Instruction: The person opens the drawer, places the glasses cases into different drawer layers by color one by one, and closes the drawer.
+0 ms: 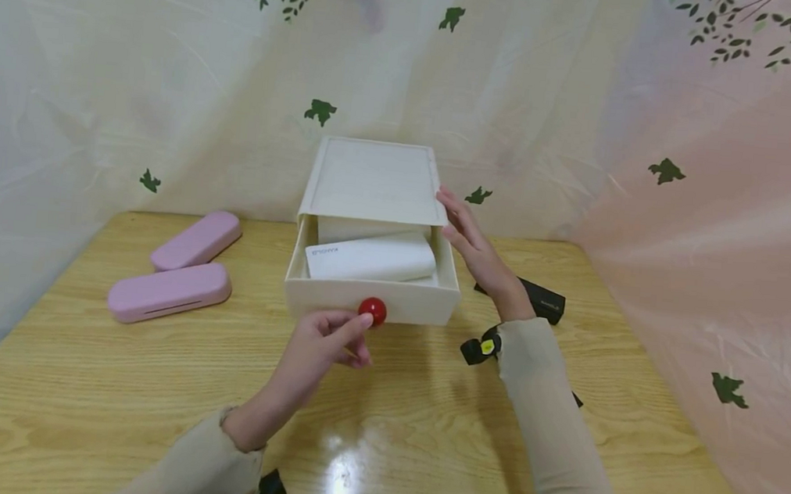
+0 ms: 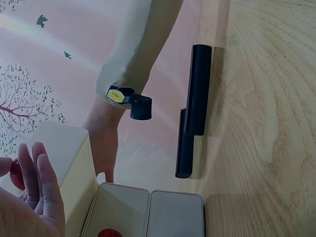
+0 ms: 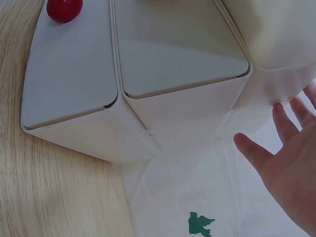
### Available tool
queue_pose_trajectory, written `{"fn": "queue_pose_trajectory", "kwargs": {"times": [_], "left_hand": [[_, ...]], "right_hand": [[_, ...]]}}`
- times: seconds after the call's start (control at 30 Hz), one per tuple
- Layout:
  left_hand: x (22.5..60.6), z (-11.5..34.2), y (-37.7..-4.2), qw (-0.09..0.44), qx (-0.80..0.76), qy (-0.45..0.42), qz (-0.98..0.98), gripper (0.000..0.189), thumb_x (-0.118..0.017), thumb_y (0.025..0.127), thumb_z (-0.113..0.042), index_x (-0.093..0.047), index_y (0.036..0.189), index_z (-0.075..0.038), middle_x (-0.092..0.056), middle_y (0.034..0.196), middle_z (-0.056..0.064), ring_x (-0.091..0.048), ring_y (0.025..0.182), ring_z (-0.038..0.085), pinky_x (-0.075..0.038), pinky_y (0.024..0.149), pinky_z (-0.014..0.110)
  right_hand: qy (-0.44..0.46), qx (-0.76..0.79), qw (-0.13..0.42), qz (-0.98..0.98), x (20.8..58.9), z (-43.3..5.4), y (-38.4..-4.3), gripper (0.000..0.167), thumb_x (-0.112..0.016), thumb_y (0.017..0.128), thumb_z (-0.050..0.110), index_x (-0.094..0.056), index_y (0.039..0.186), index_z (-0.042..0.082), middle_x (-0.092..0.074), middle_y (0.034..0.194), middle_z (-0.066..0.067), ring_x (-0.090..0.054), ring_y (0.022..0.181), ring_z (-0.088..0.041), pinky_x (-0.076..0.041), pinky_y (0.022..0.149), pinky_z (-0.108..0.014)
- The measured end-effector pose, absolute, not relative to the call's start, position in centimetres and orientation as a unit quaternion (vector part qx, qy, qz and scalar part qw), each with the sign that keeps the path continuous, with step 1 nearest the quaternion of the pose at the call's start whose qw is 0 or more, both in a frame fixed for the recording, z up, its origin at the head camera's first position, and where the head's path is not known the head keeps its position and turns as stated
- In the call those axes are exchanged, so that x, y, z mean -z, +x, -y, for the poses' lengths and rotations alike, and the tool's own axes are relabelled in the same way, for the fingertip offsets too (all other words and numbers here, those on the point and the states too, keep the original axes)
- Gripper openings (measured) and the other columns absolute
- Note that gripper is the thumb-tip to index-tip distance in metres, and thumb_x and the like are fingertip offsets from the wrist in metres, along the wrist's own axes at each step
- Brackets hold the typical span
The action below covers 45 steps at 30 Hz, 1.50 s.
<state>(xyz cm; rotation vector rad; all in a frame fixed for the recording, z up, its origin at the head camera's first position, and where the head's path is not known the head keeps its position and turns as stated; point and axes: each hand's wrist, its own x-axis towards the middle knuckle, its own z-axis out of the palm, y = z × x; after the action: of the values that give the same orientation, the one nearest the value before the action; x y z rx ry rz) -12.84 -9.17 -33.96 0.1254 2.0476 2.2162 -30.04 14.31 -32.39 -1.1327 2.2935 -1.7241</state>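
Observation:
A white drawer unit (image 1: 376,182) stands on the table with its top drawer (image 1: 334,298) pulled out. In that drawer lies a white, rounded glasses case (image 1: 373,258) with small lettering; more white shows behind it. My left hand (image 1: 320,342) pinches the drawer's red round knob (image 1: 372,310) between thumb and fingers. With its fingers fairly straight, my right hand (image 1: 482,262) touches the unit's right side near the top. The right wrist view shows that hand (image 3: 291,153) by the upper drawer, with lower shut drawers (image 3: 69,69) beneath it.
Two pink glasses cases (image 1: 169,290) lie on the table at the left. Black oblong cases (image 2: 199,89) lie to the right, partly hidden behind the right arm in the head view. A patterned curtain (image 1: 238,108) hangs behind the wooden table (image 1: 407,436).

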Motion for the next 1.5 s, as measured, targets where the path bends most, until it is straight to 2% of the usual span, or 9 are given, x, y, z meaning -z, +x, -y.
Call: {"fn": "queue_pose_trajectory", "kwargs": {"times": [0.53, 1.3, 1.5], "left_hand": [[34.0, 9.1, -13.8, 0.055, -0.736, 0.038, -0.674, 0.036, -0.054, 0.098, -0.015, -0.059, 0.109, 0.019, -0.063, 0.060, -0.005, -0.064, 0.060, 0.011, -0.058, 0.066, 0.027], [34.0, 9.0, -16.1, 0.034, -0.741, 0.032, -0.670, 0.029, -0.055, 0.099, -0.018, -0.064, 0.089, 0.008, -0.062, 0.058, -0.002, -0.064, 0.059, 0.013, -0.058, 0.064, 0.028], [34.0, 8.9, -16.5, 0.029, -0.740, 0.024, -0.671, 0.032, -0.055, 0.099, -0.018, -0.064, 0.097, 0.012, -0.062, 0.058, -0.003, -0.064, 0.059, 0.013, -0.058, 0.064, 0.027]], "right_hand": [[-0.376, 0.555, 0.029, -0.741, 32.2, -14.3, -30.1, 0.056, -0.033, 0.102, 0.015, -0.017, 0.155, 0.013, -0.004, 0.164, 0.001, -0.009, 0.152, -0.022, -0.011, 0.121, -0.058], [-0.369, 0.553, 0.032, -0.746, 32.4, -14.3, -30.2, 0.056, -0.033, 0.102, 0.016, -0.017, 0.155, 0.014, -0.002, 0.165, 0.002, -0.006, 0.152, -0.022, -0.008, 0.122, -0.056], [-0.374, 0.557, 0.029, -0.741, 32.4, -14.2, -30.2, 0.056, -0.033, 0.102, 0.014, -0.016, 0.155, 0.012, -0.003, 0.165, 0.001, -0.006, 0.152, -0.023, -0.008, 0.122, -0.057]]}}
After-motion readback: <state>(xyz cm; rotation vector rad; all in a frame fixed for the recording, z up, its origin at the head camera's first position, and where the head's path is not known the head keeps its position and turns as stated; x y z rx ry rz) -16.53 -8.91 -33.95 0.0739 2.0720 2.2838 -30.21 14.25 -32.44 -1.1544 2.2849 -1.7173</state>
